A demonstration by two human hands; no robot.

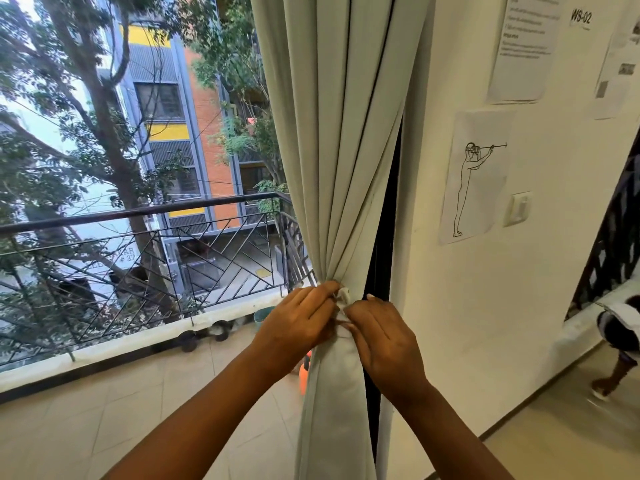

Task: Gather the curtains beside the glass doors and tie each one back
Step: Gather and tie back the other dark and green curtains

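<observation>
A pale grey-green curtain (341, 150) hangs at the right edge of the glass door, bunched into a narrow waist at hand height. A white tie-back (344, 294) wraps that waist, a small loop of it showing between my hands. My left hand (299, 318) pinches the tie from the left side, fingers curled against the fabric. My right hand (384, 336) grips the tie and gathered cloth from the right. Below my hands the curtain falls straight to the floor. Most of the tie is hidden by my fingers.
A cream wall (540, 278) with taped paper sheets and a light switch (517, 208) stands right of the curtain. Outside the glass lies a tiled balcony with a black railing (145, 216) and pots. Another person (620, 337) stands at the far right.
</observation>
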